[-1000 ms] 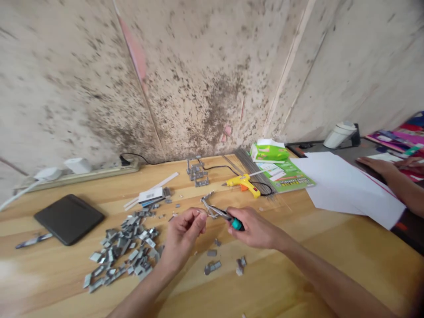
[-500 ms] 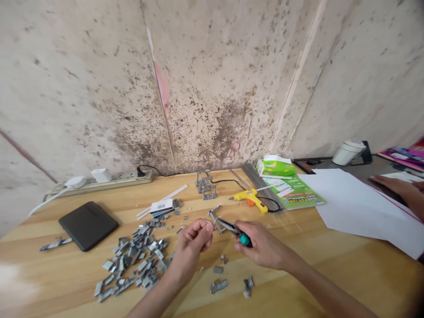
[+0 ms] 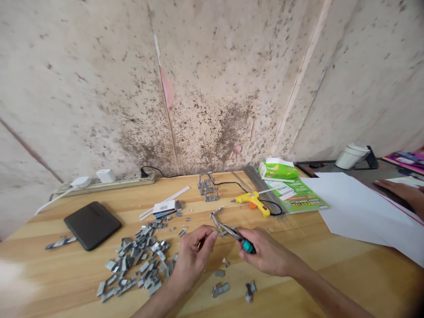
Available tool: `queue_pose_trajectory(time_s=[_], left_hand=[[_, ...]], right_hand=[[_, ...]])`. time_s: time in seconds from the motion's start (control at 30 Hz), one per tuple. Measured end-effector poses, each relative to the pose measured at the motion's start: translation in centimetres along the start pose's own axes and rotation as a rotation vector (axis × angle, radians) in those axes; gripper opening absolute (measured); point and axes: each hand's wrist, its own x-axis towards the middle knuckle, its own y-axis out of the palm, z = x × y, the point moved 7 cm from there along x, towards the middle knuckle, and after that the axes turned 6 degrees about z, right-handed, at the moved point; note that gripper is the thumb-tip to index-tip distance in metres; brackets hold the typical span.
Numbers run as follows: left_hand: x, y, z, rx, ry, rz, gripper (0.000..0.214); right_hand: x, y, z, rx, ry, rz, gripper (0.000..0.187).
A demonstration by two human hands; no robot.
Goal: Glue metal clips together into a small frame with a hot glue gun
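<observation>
My right hand (image 3: 266, 251) is wrapped round the black and teal handles of a pair of pliers (image 3: 247, 244), whose metal jaws point left toward my left fingertips. My left hand (image 3: 195, 254) is closed in a pinch of thumb and forefinger; whatever sits between them is too small to make out. Just beyond the fingertips and jaws lies a grey angular metal piece (image 3: 216, 217), partly behind the pliers. To the left of my left hand spreads a heap of small grey metal pieces (image 3: 142, 254). A few more loose metal pieces (image 3: 220, 289) lie below, between my forearms.
A yellow glue gun (image 3: 253, 201) lies beyond my right hand, near thin metal rods (image 3: 265, 190). Grey assembled parts (image 3: 208, 187) stand farther back. A black tablet (image 3: 92, 225) is at left, white paper (image 3: 361, 212) at right. Another person's hand (image 3: 400, 194) shows at far right.
The view has shifted slightly, moving the whole scene a little right. My left fingers now sit lower beside the plier tips; the pliers stay in my right hand.
</observation>
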Motion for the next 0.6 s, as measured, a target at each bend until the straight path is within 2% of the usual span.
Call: queue_pose_trajectory(time_s=[0.17,0.27,0.33,0.4,0.5,0.6], left_hand=[[-0.9,0.2,-1.2,0.373,0.308,-0.051,0.013],[-1.1,0.5,-1.2,0.463,0.374,-0.054,0.015],[-0.8,0.3,-1.0,0.416,0.318,-0.063,0.015],[-0.4,-0.1,-0.3,0.286,0.172,-0.088,0.014],[0.0,-0.4,1.2,-0.001,-0.074,-0.127,0.025],[-0.1,-0.1,2.4,-0.287,-0.2,-0.141,0.031]], right_hand=[[0.1,0.6,-0.1,0.07,0.066,0.037,0.005],[0.2,1.0,-0.4,0.115,0.105,0.049,0.006],[0.2,1.1,-0.5,0.141,0.113,0.054,0.005],[0.1,0.8,-0.5,0.134,0.112,0.044,0.006],[-0.1,0.1,-0.6,0.093,0.127,0.009,0.008],[-0.3,-0.3,-0.6,0.114,0.147,0.001,0.007]])
